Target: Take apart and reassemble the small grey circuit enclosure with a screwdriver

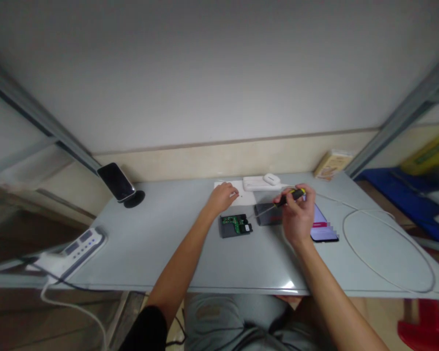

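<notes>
Right hand (298,214) curled closed around a screwdriver (290,197) with a black and yellow handle, fingers wrapped over the grip; the thin metal shaft slants down and left, its tip just beside the right edge of the opened device case (236,225). That case lies near the table's middle, dark grey, lid off, with a green circuit board (232,222) showing inside. A second dark grey piece (268,213) lies just right of it, partly under the right hand. Left hand (224,196) rests farther back, fingers loosely bent and pointing right, fingertips on a white sheet of paper (241,192); it holds nothing that can be made out. Far of the paper: a flat white box (258,184) with a small white earbud-type case (271,179) on top. A phone with lit screen (324,226) lies right of the right hand, partly covered by it. White cable (369,265) loops on the right part of the grey table (149,243). Power strip (76,248) at near left edge; phone on a stand (117,183) at far left.
</notes>
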### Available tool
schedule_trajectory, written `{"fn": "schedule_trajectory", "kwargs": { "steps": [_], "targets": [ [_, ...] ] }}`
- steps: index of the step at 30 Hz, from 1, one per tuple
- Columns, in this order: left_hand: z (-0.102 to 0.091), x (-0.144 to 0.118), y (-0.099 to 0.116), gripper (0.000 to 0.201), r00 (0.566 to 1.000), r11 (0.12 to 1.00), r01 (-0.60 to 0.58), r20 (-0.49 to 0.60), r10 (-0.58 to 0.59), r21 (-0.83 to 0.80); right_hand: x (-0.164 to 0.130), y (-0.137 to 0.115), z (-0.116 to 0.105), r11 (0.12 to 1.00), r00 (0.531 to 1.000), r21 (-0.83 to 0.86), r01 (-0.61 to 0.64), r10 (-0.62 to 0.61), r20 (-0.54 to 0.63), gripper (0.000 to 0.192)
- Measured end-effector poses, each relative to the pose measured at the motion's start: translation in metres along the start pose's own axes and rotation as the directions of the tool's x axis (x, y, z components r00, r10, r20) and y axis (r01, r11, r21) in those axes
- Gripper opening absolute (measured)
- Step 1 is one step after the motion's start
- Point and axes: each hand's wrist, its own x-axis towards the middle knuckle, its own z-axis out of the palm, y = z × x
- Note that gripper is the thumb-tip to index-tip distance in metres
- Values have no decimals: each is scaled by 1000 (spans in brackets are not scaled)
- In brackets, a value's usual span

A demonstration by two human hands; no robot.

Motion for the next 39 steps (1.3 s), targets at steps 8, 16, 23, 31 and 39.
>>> {"fn": "schedule_trajectory", "kwargs": {
  "steps": [8,16,23,31,39],
  "targets": [
    [-4,-27,3,25,996,978,-55,-85,39,-202,-20,-39,5,629,801,-736,250,292,522,26],
    [-12,-120,22,77,999,908,-18,30,34,-418,-32,-1,13,234,540,-773,590,598,593,70],
    [-7,-125,17,78,1000,888,25,9,-24,-459,-29,-11,5,282,554,-765,579,553,622,55],
    [-2,-129,18,82,999,884,11,-37,-32,-468,-62,-47,-37,382,592,-792,475,527,610,48],
    [1,-126,13,74,993,912,9,-104,-57,-410,-87,-33,-43,252,689,-801,543,411,597,44]
  ]
}}
